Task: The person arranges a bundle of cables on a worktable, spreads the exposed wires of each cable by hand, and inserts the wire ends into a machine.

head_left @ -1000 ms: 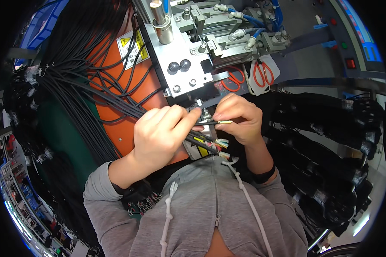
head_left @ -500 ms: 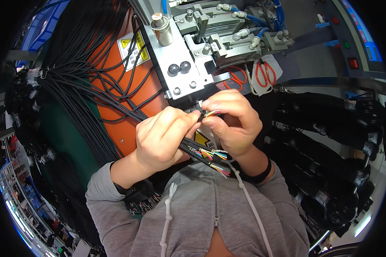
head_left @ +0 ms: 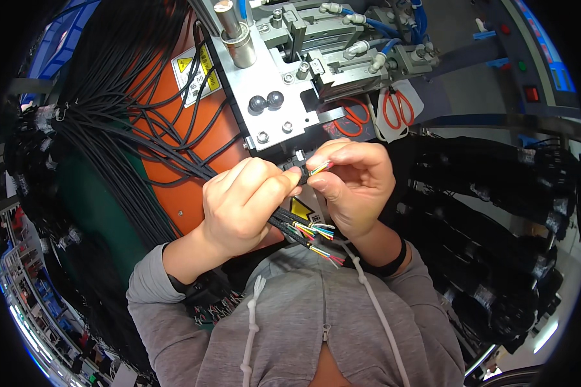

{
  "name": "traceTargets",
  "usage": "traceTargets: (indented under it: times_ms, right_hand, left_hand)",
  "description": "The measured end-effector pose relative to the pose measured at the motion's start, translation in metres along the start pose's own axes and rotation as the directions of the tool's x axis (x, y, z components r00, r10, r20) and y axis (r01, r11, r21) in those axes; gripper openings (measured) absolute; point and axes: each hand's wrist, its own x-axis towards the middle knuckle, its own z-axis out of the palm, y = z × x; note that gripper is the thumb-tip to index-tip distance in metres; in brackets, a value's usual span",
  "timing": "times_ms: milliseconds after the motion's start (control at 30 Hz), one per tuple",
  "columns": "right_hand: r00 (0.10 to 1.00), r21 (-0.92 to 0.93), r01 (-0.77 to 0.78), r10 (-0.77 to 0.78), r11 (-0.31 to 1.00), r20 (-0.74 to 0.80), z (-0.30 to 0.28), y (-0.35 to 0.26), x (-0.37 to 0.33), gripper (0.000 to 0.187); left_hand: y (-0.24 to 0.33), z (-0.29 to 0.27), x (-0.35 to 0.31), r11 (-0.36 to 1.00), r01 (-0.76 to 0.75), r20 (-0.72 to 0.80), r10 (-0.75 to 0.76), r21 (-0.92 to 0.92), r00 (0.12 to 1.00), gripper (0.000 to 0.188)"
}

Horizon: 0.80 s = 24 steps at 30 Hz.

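Seemingly for steadiness, the left hand (head_left: pixel 240 201) pinches black cables (head_left: pixel 283 219) near the metal plate (head_left: pixel 274 121)'s lower edge, the right hand (head_left: pixel 358 188) loosely curled round coloured wires (head_left: pixel 321 168), grip unclear.

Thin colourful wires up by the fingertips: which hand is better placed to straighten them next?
Probably the right hand: it is open right at the upper thin, multicoloured wires. The left hand seems less free, since it grips the round black cables.
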Motion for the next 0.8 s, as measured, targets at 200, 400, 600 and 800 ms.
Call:
traceTargets:
  times_ms: [200,400,600,800]
  right_hand:
    - [0.989,-0.284,0.088,-0.049,0.955,0.141,-0.011,-0.006,0.012,0.02]
    - [0.936,-0.368,-0.173,0.269,0.913,0.228,-0.021,-0.019,0.018,0.012]
    - [0.969,-0.619,0.151,0.008,0.771,0.247,-0.019,-0.017,0.015,0.011]
    - [0.905,-0.724,0.007,0.303,0.689,0.298,-0.027,-0.033,0.021,0.01]
  left_hand:
    - [-0.003,0.0,0.0,0.999,-0.037,-0.001,0.037,0.015,0.999,0.019]
    - [-0.001,-0.004,-0.001,0.995,-0.032,0.07,0.025,0.095,0.997,0.019]
    - [0.001,-0.005,-0.005,0.984,-0.028,0.139,0.003,0.178,0.99,0.018]
    - [-0.003,-0.003,-0.005,0.967,-0.088,0.159,0.05,0.238,0.986,0.022]
